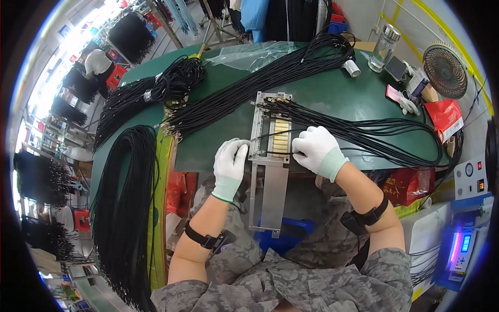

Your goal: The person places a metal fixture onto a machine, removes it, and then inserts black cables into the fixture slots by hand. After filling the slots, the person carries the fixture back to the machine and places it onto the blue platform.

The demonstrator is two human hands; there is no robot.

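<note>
A metal fixture [257, 125] with a row of yellow blocks [281, 136] stands at the table's front edge. Black cables [358, 128] run from its slots in a long loop to the right. My right hand [317, 150], in a white glove with a green cuff, pinches a black cable [279, 153] just right of the fixture. On the fixture's left side, my left hand [230, 160], gloved the same way, has thumb and fingers closed at the frame's edge. What it holds is too small to make out. Another cable [278, 133] crosses the fixture above.
Bundles of black cable lie across the green table [218, 88], one hanging over its left side [122, 208]. A glass bottle [384, 48], a white roll [352, 68], a fan [445, 70] and a red packet [446, 118] stand right. A control box [462, 249] is lower right. A person [97, 65] sits far left.
</note>
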